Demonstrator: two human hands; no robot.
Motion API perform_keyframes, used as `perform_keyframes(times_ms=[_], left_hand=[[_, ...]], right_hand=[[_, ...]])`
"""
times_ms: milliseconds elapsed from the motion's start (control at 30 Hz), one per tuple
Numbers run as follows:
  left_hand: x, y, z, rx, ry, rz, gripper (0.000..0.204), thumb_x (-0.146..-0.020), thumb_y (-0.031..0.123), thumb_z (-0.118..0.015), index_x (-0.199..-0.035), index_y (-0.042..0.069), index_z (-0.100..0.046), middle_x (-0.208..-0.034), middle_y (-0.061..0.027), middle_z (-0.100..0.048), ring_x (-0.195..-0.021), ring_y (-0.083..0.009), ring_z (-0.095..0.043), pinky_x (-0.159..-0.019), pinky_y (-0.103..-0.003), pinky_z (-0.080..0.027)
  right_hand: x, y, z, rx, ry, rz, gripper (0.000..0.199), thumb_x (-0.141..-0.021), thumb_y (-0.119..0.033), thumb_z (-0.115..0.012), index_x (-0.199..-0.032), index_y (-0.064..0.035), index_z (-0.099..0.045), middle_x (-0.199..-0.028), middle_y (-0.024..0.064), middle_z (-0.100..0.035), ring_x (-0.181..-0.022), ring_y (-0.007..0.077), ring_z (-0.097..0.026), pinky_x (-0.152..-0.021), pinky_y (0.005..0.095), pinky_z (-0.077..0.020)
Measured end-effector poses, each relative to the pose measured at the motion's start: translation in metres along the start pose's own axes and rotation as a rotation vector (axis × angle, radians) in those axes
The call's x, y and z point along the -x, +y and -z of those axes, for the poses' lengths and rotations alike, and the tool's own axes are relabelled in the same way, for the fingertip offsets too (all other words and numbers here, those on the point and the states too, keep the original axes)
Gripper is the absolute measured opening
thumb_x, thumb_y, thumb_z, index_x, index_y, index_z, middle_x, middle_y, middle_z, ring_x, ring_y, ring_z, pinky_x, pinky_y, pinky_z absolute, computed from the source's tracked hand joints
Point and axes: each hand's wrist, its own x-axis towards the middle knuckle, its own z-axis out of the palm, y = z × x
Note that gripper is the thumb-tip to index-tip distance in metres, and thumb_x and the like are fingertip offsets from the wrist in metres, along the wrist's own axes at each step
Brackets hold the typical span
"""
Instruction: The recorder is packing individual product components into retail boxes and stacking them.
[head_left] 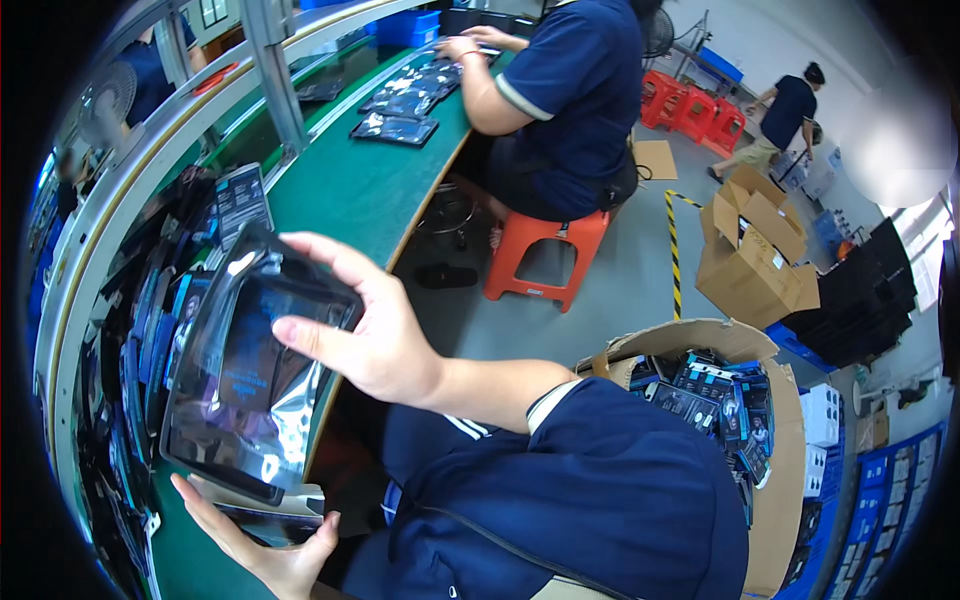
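Glossy black bagged pack (245, 375) above green bench (370, 190) edge | right hand (365, 335) clasps its top; left hand (265, 545) cups underneath | step: bagging check, likely; next needs steady set-down

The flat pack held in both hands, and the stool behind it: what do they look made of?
The flat pack looks wrapped in clear glossy plastic film: it wrinkles and throws bright glare over a dark card. The stool looks like moulded orange plastic, with a smooth, even surface.
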Motion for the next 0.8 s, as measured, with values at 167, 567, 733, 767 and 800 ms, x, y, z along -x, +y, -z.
perform_keyframes(times_ms=[167, 567, 733, 767, 800], left_hand=[[-0.002, -0.007, 0.007, -0.080, -0.034, -0.010, 0.136, -0.049, 0.058, -0.089, -0.151, -0.004, -0.024, -0.155, -0.0293, -0.025, -0.140, -0.0440, -0.031, -0.112, -0.051, -0.028], [-0.008, -0.012, 0.022, 0.055, 0.067, 0.020, 0.127, -0.045, 0.031, -0.092, -0.151, -0.001, -0.030, -0.115, -0.0190, -0.052, -0.099, -0.0329, -0.056, -0.084, -0.041, -0.049], [-0.007, -0.017, 0.024, -0.021, 0.037, -0.004, 0.135, -0.045, 0.041, -0.093, -0.151, -0.005, -0.023, -0.120, -0.0232, -0.050, -0.106, -0.0345, -0.055, -0.088, -0.040, -0.048], [-0.007, -0.018, 0.025, -0.025, 0.042, -0.006, 0.135, -0.045, 0.041, -0.093, -0.151, -0.005, -0.024, -0.120, -0.0233, -0.050, -0.106, -0.0347, -0.055, -0.089, -0.041, -0.048], [-0.007, -0.018, 0.025, -0.029, 0.048, -0.008, 0.134, -0.045, 0.040, -0.093, -0.151, -0.006, -0.024, -0.119, -0.0233, -0.050, -0.106, -0.0349, -0.056, -0.089, -0.041, -0.048]], right_hand=[[-0.016, -0.008, 0.003, 0.494, -0.135, 0.138, 0.059, -0.076, -0.006, -0.080, -0.130, 0.0019, -0.056, -0.120, 0.0058, -0.061, -0.112, 0.0142, -0.056, -0.100, 0.0299, -0.0433], [-0.019, 0.010, -0.025, -0.008, -0.169, 0.026, 0.060, -0.083, 0.008, -0.070, -0.138, 0.0060, -0.046, -0.126, 0.0143, -0.061, -0.111, 0.0176, -0.062, -0.097, 0.0300, -0.0502], [-0.028, 0.002, -0.026, 0.107, -0.260, 0.024, 0.061, -0.082, 0.006, -0.072, -0.138, 0.0050, -0.048, -0.127, 0.0139, -0.061, -0.111, 0.0169, -0.062, -0.098, 0.0292, -0.0485], [-0.028, 0.002, -0.027, 0.108, -0.261, 0.024, 0.061, -0.082, 0.006, -0.072, -0.138, 0.0050, -0.048, -0.127, 0.0139, -0.061, -0.111, 0.0169, -0.062, -0.098, 0.0292, -0.0485], [-0.028, 0.002, -0.028, 0.110, -0.259, 0.038, 0.062, -0.081, 0.006, -0.073, -0.138, 0.0051, -0.048, -0.127, 0.0139, -0.061, -0.112, 0.0174, -0.062, -0.098, 0.0294, -0.0479]])
